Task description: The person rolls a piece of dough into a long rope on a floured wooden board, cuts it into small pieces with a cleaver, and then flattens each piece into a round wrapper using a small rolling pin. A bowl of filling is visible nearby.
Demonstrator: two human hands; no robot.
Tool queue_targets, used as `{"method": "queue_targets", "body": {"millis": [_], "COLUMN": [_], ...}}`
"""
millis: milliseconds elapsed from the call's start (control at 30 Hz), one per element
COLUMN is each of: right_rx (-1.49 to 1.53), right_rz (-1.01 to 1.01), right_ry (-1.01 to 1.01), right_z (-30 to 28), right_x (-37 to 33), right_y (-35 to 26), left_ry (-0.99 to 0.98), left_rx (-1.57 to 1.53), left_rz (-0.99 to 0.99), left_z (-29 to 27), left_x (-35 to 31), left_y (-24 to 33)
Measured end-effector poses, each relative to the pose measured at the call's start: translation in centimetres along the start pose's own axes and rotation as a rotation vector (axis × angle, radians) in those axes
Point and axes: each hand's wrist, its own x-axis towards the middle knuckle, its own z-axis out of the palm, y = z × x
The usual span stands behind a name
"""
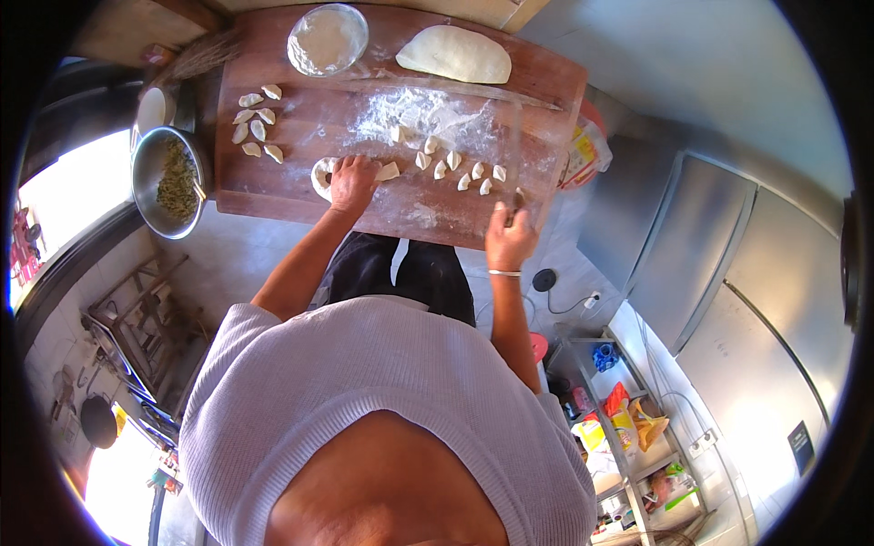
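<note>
The left hand (351, 182) rests palm-down on the floured wooden board (300, 173), fingers curled over a flat round dough wrapper (320, 173) that lies at the board's near edge. The right hand (510, 244) sits at the board's near right corner, fingers closed around the end of a thin rolling pin (515, 207). Between the 2 hands, a row of small cut dough pieces (460, 171) lies on a dusting of flour (414, 114). At the board's far left, 7 folded dumplings (256, 125) lie in a cluster. At the far edge stand a glass bowl (328, 38) of flour and, to its right, a large dough mound (454, 53). A steel bowl (150, 182) of green filling stands just beside the board's left edge.
</note>
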Motion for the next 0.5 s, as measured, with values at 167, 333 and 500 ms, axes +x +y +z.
{"method": "queue_targets", "body": {"millis": [167,333,500], "right_rx": [-0.136,-0.528,-0.45], "right_rz": [-0.313,-0.4,-0.489], "right_ry": [0.235,0.121,0.014], "right_z": [-2.3,-2.4,-0.1], "right_x": [8.5,17.9,23.9], "right_y": [6.6,9.3,10.0], "left_ry": [-0.002,0.093,0.042], "left_rx": [0.001,0.089,0.273], "left_rz": [-0.057,-0.07,-0.295], "left_z": [0.0,0.0,-0.6], "left_x": [0.5,-0.2,-0.9], "left_y": [1.0,1.7,-0.4]}}
